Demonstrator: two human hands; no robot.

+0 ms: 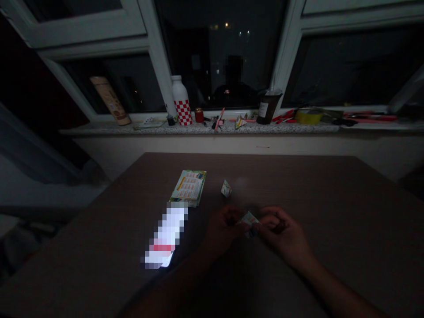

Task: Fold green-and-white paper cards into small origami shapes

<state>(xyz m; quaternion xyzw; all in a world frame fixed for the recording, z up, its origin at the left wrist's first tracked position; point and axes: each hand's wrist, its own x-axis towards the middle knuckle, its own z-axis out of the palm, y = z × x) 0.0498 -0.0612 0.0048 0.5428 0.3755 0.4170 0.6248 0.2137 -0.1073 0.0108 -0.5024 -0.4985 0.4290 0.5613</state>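
Note:
A small piece of folded printed paper (249, 218) is pinched between my two hands above the table. My left hand (223, 227) grips its left corner with thumb and fingers. On the opposite corner, my right hand (281, 227) has its thumb and fingertips closed. Just beyond my hands stands a small pointed folded paper piece (226, 189), apart from both. To the left lies a stack of printed paper sheets (189, 185) with coloured edges. The dim light hides the finer folds of the held paper.
A lit phone (165, 234) lies left of my hands. On the windowsill (149, 129) behind the table (298, 176) stand a checkered white bottle (182, 100), a tan cylinder (110, 100), a red jar (199, 115), a dark drink cup (267, 108) and yellow tape (308, 116).

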